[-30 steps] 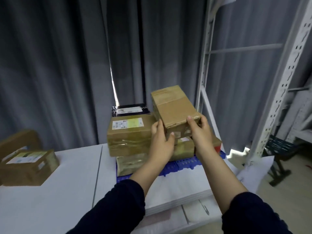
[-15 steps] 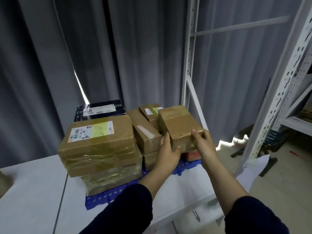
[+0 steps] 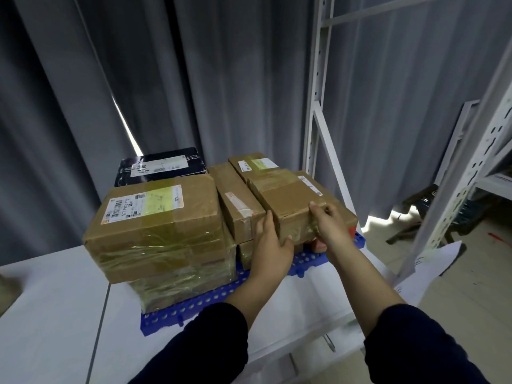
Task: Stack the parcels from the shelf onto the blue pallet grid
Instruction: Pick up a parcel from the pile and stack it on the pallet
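Parcels [image 3: 160, 217] crowd blue pallet grid [image 3: 194, 306] on white table [image 3: 55, 314], curtains [image 3: 221, 79] behind.

The white label [image 3: 144, 204] on the big parcel [image 3: 166, 236] at nine o'clock seems to read "507 P802 TY0", its smaller print illegible.

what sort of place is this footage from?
Likely a small parcel storeroom or mock warehouse: taped, labelled parcels stacked on a blue pallet grid, white slotted steel racking at right, grey curtains behind. The curtains hint that it's staged.
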